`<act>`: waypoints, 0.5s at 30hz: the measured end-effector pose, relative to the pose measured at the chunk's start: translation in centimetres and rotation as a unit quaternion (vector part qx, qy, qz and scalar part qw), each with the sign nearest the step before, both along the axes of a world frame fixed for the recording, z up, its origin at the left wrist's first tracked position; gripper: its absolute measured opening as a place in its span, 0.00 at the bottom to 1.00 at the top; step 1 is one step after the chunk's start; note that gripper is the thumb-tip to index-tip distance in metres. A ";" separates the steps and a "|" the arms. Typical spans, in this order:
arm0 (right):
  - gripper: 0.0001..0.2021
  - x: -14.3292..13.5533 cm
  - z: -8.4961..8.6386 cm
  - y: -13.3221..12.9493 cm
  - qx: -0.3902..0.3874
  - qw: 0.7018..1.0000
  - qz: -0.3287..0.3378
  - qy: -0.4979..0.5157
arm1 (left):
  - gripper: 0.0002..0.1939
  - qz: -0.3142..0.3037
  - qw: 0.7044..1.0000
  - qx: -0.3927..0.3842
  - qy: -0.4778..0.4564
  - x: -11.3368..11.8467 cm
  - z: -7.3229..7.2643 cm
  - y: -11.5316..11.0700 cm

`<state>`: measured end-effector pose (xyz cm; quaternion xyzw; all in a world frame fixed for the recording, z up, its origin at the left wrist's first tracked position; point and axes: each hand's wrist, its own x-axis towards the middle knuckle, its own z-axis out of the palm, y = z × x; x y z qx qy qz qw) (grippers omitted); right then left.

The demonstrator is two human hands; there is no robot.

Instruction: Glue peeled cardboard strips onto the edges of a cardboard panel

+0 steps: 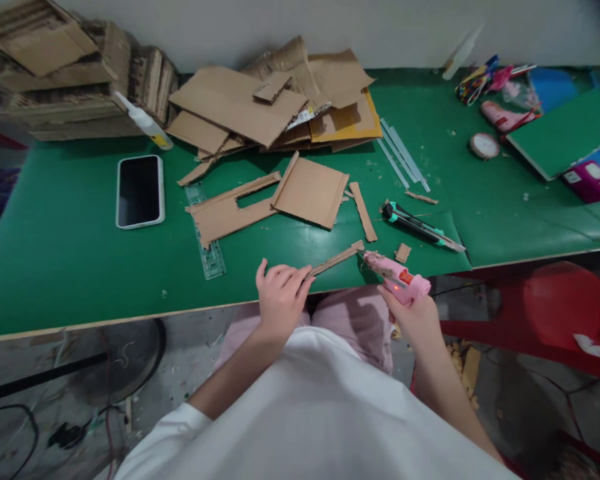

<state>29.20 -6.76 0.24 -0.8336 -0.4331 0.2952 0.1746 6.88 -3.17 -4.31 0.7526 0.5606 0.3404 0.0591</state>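
Note:
In my right hand (pixel 414 312) is a pink hot glue gun (pixel 397 277), its orange light lit and its nozzle touching or very near the far end of a narrow cardboard strip (pixel 337 259). The strip's near end is pinched by my left hand (pixel 283 293) at the table's front edge. Just beyond lie a square cardboard piece (pixel 311 192) with raised side strips and a cardboard panel (pixel 230 212) with a slot cut in it. A clear ruler (pixel 211 260) is partly under the panel. Another thin cardboard strip (pixel 363 212) rests to the right.
A utility knife (pixel 423 227) lies right of the glue gun, beside a small cardboard scrap (pixel 403 253). Glue sticks (pixel 405 157), a phone (pixel 141 192), a glue bottle (pixel 147 125) and piled cardboard (pixel 240 100) are on the green table (pixel 80 267). A red chair (pixel 570 307) stands at right.

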 end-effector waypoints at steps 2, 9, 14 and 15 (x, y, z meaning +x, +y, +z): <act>0.24 -0.3 0.3 0.0 -0.012 1.000 0.009 0.003 | 0.07 -0.002 1.000 -0.003 0.002 0.0 0.0 0.0; 0.25 -0.9 0.5 0.0 0.008 0.999 0.017 0.039 | 0.07 -0.008 1.000 -0.005 0.002 -0.1 0.0 0.0; 0.25 -1.0 0.8 0.0 -0.017 0.999 0.024 0.037 | 0.07 -0.007 1.000 -0.004 -0.006 -0.1 0.0 0.0; 0.25 -0.9 0.8 0.0 -0.026 0.998 0.028 0.040 | 0.08 -0.007 1.000 -0.004 -0.007 -0.1 0.0 0.0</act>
